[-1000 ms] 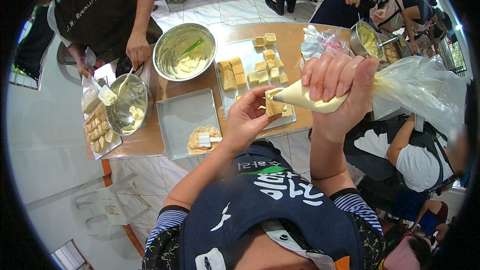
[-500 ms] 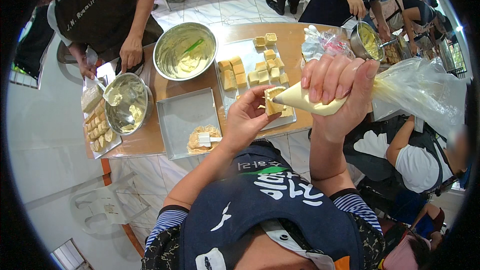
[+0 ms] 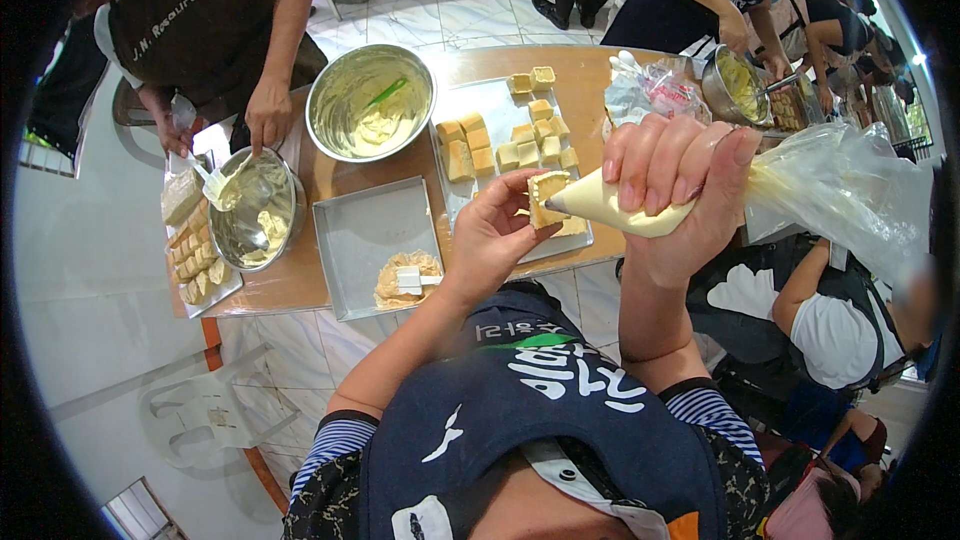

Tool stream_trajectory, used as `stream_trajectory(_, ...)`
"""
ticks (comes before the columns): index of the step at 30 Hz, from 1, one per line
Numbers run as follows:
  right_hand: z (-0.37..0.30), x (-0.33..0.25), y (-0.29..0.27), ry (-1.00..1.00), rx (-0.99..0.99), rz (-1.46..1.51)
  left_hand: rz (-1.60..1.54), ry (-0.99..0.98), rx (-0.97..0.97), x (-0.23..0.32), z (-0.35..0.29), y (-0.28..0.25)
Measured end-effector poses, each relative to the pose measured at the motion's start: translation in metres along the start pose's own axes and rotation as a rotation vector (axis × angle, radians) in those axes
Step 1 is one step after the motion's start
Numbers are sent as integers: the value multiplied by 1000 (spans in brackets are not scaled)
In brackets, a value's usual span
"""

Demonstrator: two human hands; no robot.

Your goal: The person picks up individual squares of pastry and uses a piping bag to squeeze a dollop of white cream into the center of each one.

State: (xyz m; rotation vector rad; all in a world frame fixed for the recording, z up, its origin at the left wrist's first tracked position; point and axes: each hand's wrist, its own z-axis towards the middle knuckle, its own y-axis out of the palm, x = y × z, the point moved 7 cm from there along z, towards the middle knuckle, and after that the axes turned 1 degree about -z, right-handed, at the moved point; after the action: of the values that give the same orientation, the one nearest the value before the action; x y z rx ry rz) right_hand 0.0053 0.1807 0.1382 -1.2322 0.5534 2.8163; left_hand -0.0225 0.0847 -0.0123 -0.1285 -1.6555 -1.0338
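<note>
Between the fingers and thumb of my left hand [image 3: 494,230] is a small square piece of bread [image 3: 547,202], tilted up so its face shows cream along the rim. My right hand [image 3: 690,185] is wrapped round a clear piping bag [image 3: 635,215] full of pale yellow cream. The bag's metal tip [image 3: 557,202] meets the bread's face, and its loose end trails off to the right. Below my left hand lies a tray [image 3: 487,92] with several bread blocks [image 3: 483,160] in rows, partly hidden by my hands.
A shallow metal pan [image 3: 345,230] holds crumbly tan paste [image 3: 392,285] and a white scraper [image 3: 412,280]. Behind it stands a steel bowl [image 3: 325,135] with cream and a green spatula [image 3: 388,92]. Across the table [image 3: 300,285], a co-worker's hand [image 3: 268,115] steadies another bowl [image 3: 290,230].
My hands stay almost in place; the piping tip has shifted slightly along the bread's face. The co-worker at the far right has moved their arm and bowl a little.
</note>
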Motion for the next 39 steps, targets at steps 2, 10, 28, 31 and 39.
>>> stream_trajectory(2, -1, 2, -2, 29, 34, 40, 18, 22, -11, 2, 0, 1)
stream_trajectory(10, -2, 6, -5, 59, 83, 80, 12, 26, -9, 4, 1, 2)
stream_trajectory(28, -3, 5, -2, 59, 52, 90, 24, 50, -3, 5, 2, -3)
stream_trajectory(31, -3, 3, -1, 46, 43, 94, -34, 19, 7, 6, 2, -3)
stream_trajectory(39, -4, 7, -1, 74, 48, 82, -24, 24, 7, 6, 2, -3)
